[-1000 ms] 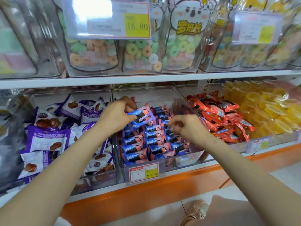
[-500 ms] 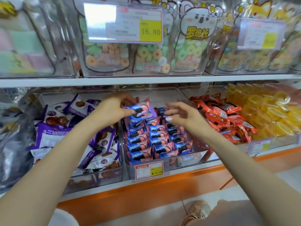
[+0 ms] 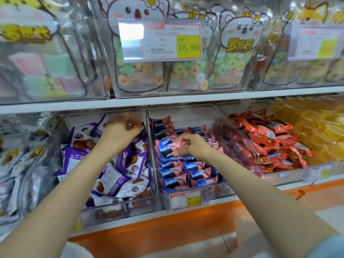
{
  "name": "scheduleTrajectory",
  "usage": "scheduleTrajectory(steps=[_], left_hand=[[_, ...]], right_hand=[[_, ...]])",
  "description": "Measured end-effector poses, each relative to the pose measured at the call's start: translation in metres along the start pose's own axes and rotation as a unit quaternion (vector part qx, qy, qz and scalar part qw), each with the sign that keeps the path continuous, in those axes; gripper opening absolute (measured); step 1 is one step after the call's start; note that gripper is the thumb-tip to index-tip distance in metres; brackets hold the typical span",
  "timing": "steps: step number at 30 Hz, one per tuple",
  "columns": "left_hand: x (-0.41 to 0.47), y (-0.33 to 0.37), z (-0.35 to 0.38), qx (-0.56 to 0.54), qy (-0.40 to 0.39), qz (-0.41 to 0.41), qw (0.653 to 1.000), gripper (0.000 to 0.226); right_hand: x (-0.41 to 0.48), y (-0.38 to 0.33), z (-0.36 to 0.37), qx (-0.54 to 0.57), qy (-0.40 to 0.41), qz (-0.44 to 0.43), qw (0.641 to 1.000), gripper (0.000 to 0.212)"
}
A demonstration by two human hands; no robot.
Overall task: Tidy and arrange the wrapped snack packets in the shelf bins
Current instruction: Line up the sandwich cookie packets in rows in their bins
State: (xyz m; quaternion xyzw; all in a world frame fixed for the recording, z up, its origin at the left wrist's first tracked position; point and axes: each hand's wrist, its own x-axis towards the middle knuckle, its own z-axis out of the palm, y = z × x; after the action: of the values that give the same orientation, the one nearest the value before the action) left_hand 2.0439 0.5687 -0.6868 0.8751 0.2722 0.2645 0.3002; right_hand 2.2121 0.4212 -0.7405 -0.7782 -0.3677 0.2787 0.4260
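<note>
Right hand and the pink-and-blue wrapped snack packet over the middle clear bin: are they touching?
Touching. The head view shows the right hand pinching the pink end of the pink-and-blue wrapped snack packet between thumb and fingertips.

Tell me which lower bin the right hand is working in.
The middle bin, holding blue-and-pink packets; the right hand pinches one packet above it. Its neighbours hold purple packets and red packets.

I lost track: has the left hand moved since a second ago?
Yes: the left hand went leftward, from over the blue-and-pink packet bin to over the purple packet bin beside it.
</note>
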Motion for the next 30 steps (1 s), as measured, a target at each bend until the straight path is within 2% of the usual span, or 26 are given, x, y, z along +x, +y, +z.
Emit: scheduleTrajectory(steps=[3,9,11,17,25,30], left_hand=[[-0.005,-0.003,-0.003,0.004,0.006,0.005,1.000,0.005],[-0.007,0.000,-0.007,0.009,0.021,-0.004,1.000,0.003],[-0.007,0.001,-0.007,0.009,0.019,-0.006,1.000,0.004],[-0.008,0.004,-0.004,-0.009,0.003,0.001,1.000,0.006],[-0.011,0.007,-0.003,0.019,-0.022,0.012,1.000,0.008],[-0.011,0.008,-0.001,0.021,-0.031,0.012,0.999,0.005]], right_hand=[[0.011,0.001,0.012,-0.016,0.008,-0.006,1.000,0.037],[0.020,0.005,0.024,-0.004,0.063,-0.020,0.998,0.028],[0.021,0.005,0.025,0.004,0.074,-0.018,0.997,0.034],[0.024,0.004,0.020,-0.036,0.056,0.011,0.998,0.033],[0.019,0.001,0.029,-0.081,0.079,0.019,0.993,0.060],[0.001,-0.005,0.009,-0.086,0.068,-0.008,0.994,0.059]])
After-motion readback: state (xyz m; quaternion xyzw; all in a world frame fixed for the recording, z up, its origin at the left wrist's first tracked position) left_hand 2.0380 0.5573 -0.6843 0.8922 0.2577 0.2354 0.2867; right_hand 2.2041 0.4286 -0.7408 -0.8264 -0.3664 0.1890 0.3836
